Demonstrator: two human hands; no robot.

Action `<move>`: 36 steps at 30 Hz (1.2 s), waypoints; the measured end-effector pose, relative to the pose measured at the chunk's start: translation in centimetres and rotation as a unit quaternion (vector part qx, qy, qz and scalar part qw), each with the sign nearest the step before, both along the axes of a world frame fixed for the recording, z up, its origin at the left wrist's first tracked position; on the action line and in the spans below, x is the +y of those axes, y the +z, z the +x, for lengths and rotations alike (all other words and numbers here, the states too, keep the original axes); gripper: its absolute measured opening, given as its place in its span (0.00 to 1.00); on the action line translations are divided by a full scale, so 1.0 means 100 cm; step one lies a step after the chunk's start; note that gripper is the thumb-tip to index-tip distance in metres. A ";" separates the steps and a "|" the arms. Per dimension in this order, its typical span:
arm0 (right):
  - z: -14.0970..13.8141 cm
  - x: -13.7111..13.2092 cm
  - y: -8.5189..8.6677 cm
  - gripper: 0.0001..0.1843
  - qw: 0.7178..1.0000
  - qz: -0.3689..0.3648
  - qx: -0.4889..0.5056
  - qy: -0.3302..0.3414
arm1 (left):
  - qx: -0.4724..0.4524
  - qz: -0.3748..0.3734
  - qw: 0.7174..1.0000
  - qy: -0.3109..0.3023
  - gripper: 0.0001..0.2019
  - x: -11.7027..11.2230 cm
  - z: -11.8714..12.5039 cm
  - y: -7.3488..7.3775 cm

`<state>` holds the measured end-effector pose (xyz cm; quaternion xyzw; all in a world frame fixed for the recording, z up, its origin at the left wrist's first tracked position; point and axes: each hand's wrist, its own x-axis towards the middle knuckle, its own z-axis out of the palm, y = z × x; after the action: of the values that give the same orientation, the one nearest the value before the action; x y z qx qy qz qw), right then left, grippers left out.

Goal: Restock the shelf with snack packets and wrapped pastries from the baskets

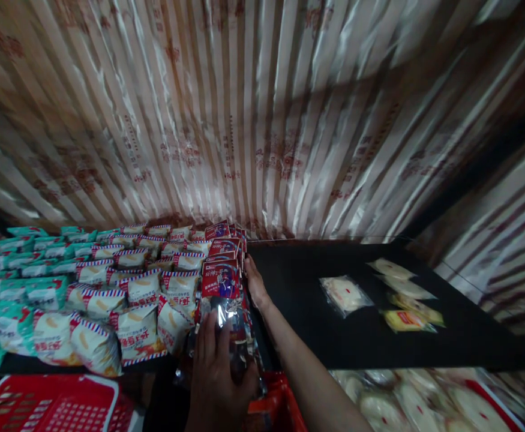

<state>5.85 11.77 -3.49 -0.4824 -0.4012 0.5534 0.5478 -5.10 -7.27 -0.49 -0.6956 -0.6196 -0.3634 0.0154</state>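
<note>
A row of dark red and blue snack packets [221,279] stands on a black table, overlapping one behind another. My left hand [221,363] lies on the front packets, palm down, fingers spread and thumb out to the right. Against the right side of the same row rests my right hand [256,283], its visible fingers straight and pointing away from me. Directly left of the row are white snack bags [138,333] with red lettering and striped edges. Shadow hides much of the front packets.
Teal bags [14,327] fill the far left. On the black table [298,324] lie a clear-wrapped pale item [345,294] and a yellow packet [406,320]. Red baskets [55,402] line the front, one [496,393] beside round wrapped goods. Striped plastic sheeting [262,120] hangs behind.
</note>
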 end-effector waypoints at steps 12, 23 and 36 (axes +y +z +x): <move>-0.009 0.006 0.011 0.45 1.000 -0.027 -0.004 0.007 | -0.077 -0.033 0.996 -0.007 0.33 0.016 -0.003 -0.006; -0.007 0.008 0.016 0.42 1.000 0.001 0.009 0.008 | -0.015 -0.012 0.999 -0.028 0.34 0.026 -0.016 -0.015; -0.005 0.015 0.010 0.40 1.000 0.001 0.010 0.022 | -0.068 -0.022 0.997 0.004 0.28 0.026 -0.007 -0.008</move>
<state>5.33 13.23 -2.51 -0.4673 -0.4066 0.5696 0.5402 -5.83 -4.69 -1.25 -0.6674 -0.6294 -0.3960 -0.0402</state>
